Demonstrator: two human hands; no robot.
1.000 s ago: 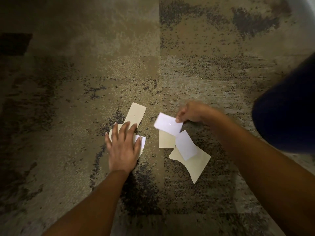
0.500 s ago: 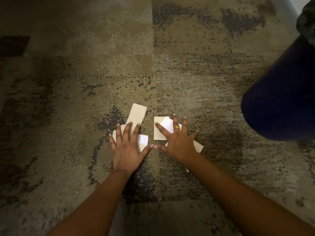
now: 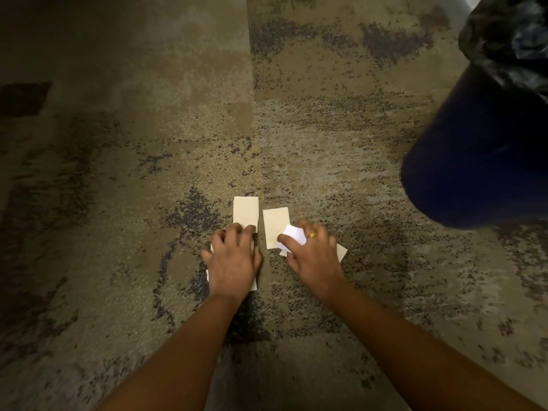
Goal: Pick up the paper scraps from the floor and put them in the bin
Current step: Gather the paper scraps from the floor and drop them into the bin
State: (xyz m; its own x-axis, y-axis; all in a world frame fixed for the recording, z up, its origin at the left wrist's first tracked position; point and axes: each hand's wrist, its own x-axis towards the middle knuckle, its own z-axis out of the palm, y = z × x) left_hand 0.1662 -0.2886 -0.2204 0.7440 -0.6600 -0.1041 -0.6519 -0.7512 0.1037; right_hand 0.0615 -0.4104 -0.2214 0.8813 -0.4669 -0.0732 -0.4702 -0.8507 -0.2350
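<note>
Left hand [image 3: 232, 259]: fingers [image 3: 238, 234] bent, tips pressing the near end of the beige strip [image 3: 245, 212] on the carpet [image 3: 148, 173]. More scraps [image 3: 254, 283] show at the edges of the palm. Whether the hand actually grips them cannot be told.

Right hand [image 3: 314, 258], wearing a ring [image 3: 312, 234]: curled fingers pinch a crumpled white scrap [image 3: 294, 236], which lies over the near right corner of the beige rectangle [image 3: 275, 225]. Another beige piece [image 3: 341, 252] sticks out from under this hand on its right.

The bin [image 3: 474, 143] stands well apart, at far right.

Half a second ago both hands lay flat with fingers spread. The strip was slanted then and now runs straight.

The bin's black liner [image 3: 510, 40] is cut off by the frame. Paper under both palms is hidden.
</note>
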